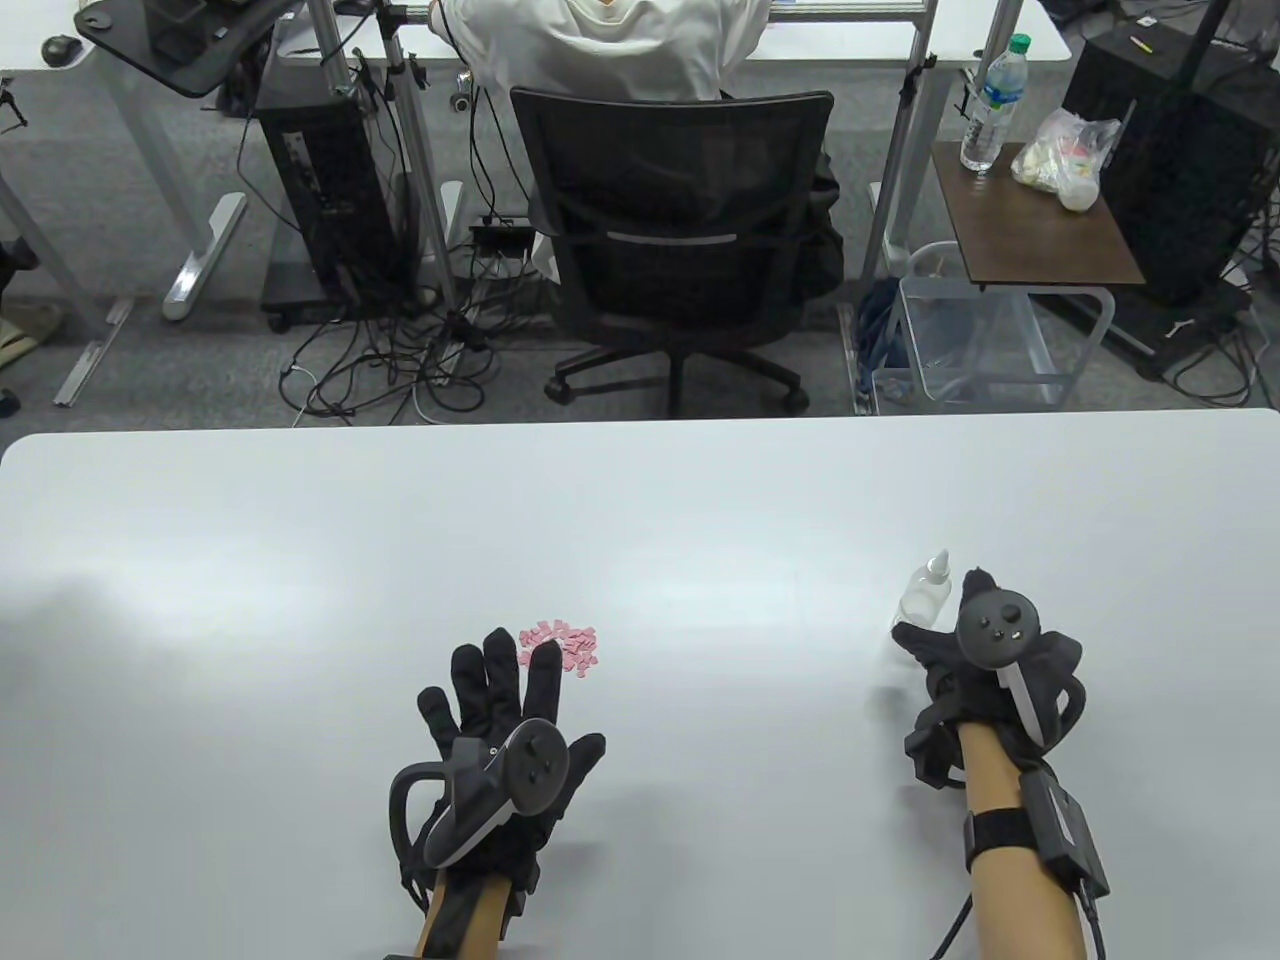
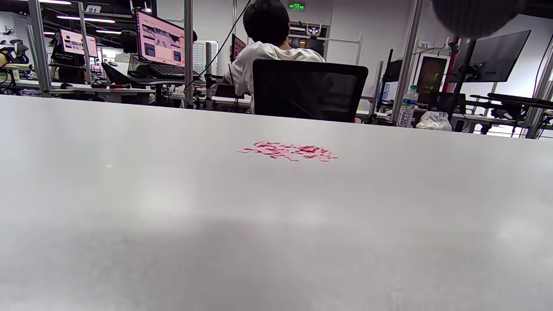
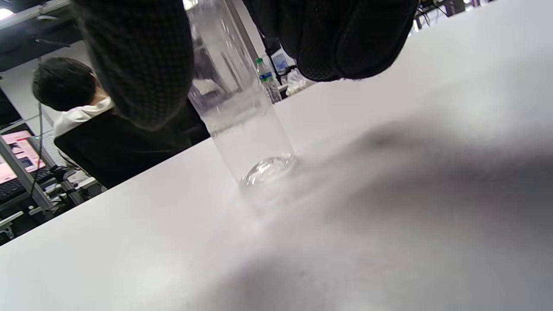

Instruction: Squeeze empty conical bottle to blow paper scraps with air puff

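Note:
A small clear conical bottle (image 1: pixel 925 595) with a white nozzle stands upright on the white table (image 1: pixel 300 560) at the right. My right hand (image 1: pixel 938 628) is curled around it from the near side. In the right wrist view the thumb (image 3: pixel 138 65) is at the bottle's (image 3: pixel 242 121) left and the fingers (image 3: pixel 337 39) are at its right, with a thin gap showing on the finger side. A small heap of pink paper scraps (image 1: pixel 565 645) lies near the table's middle. My left hand (image 1: pixel 500 680) lies flat with its fingers spread, and its fingertips reach the heap's near edge. The scraps (image 2: pixel 289 151) also show in the left wrist view.
The table's far edge runs across the table view. Beyond it a person sits in a black office chair (image 1: pixel 680 240), with desks, computer towers and cables on the floor. A side table (image 1: pixel 1040 220) at the far right carries a water bottle and a bag.

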Demonstrator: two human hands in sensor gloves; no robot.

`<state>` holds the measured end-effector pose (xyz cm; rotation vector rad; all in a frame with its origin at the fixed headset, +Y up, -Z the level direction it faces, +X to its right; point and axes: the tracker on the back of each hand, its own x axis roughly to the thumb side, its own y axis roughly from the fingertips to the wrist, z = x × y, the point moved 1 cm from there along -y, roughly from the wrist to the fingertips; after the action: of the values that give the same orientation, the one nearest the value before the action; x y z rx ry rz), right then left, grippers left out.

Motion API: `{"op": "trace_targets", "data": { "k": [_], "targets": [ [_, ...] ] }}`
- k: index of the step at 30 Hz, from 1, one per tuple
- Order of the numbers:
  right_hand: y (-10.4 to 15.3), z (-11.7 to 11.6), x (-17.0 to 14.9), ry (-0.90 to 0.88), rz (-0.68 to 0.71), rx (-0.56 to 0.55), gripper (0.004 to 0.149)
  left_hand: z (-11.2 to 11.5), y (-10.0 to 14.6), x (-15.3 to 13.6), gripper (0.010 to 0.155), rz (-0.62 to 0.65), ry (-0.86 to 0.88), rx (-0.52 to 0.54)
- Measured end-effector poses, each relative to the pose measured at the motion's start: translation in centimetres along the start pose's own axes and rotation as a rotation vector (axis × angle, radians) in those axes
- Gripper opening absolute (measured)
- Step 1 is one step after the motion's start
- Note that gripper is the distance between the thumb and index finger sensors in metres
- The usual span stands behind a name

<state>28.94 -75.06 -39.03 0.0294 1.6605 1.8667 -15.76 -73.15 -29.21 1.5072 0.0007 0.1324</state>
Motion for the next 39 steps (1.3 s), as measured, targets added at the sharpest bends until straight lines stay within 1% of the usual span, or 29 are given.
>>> {"op": "trace_targets", "data": {
  "k": [3,5,9,11,13,14,16,18,20,21,24,27,30,32,34,36,37,39],
  "targets": [
    [-0.7,-0.5,0.0,-0.03,-0.061,0.013,0.1,0.0,-0.1,-0.3,0.093,-0.008,0.0,-0.005],
    [-1.2,-0.7,0.0,-0.053,-0.093,0.041,0.102,0.1,-0.1,-0.5,0.093,-0.015,-0.002,-0.011],
    [-1.8,-0.9,0.4,-0.082,-0.125,0.035,0.099,0.2,-0.2,-0.5,0.093,-0.02,0.001,-0.014],
    [-2.0,-1.0,0.2,-0.134,-0.149,0.032,0.09,0.2,-0.2,-0.5,0.093,-0.019,0.0,-0.012],
    [-2.0,-0.8,0.1,-0.173,-0.162,-0.004,0.072,0.1,-0.2,-0.5,0.094,-0.025,-0.005,-0.007],
    [-2.0,-0.7,0.1,-0.179,-0.151,-0.006,0.069,0.1,-0.2,-0.5,0.094,-0.03,-0.01,-0.009],
    [-1.8,-0.5,0.2,-0.159,-0.125,0.052,0.068,0.1,-0.2,-0.5,0.094,-0.028,-0.012,-0.012],
    [-1.4,0.2,0.4,-0.161,-0.088,0.027,0.067,0.1,-0.2,-0.5,0.094,-0.025,-0.005,-0.01],
    [-0.8,1.2,0.8,-0.17,-0.029,0.033,0.067,0.0,-0.2,-0.4,0.093,-0.016,0.003,0.001],
    [-0.4,1.8,1.1,-0.172,0.008,0.018,0.066,-0.1,-0.1,-0.3,0.091,-0.01,0.012,0.008],
    [1.2,3.2,2.4,-0.161,0.128,0.03,0.067,-0.4,0.1,-0.2,0.088,-0.003,0.025,0.045],
    [3.7,4.5,4.4,-0.094,0.287,0.017,0.067,-0.7,0.3,0.0,0.086,0.01,0.045,0.089],
    [6.9,4.9,6.3,-0.053,0.43,0.029,0.068,-1.0,0.6,0.4,0.085,0.031,0.051,0.122],
    [9.7,4.4,7.7,-0.063,0.54,0.066,0.068,-1.2,0.8,0.7,0.083,0.048,0.052,0.152],
    [11.8,3.5,8.7,-0.049,0.631,0.097,0.068,-1.5,1.0,1.0,0.081,0.071,0.064,0.188],
    [14.1,1.9,9.9,0.027,0.731,0.147,0.069,-1.9,1.5,1.5,0.077,0.109,0.083,0.25],
    [14.6,1.5,10.1,0.053,0.751,0.159,0.069,-2.0,1.7,1.7,0.075,0.13,0.089,0.272],
    [16.4,-0.6,10.9,0.159,0.844,0.179,0.069,-2.4,2.3,2.4,0.071,0.193,0.098,0.361]
  ]
}}
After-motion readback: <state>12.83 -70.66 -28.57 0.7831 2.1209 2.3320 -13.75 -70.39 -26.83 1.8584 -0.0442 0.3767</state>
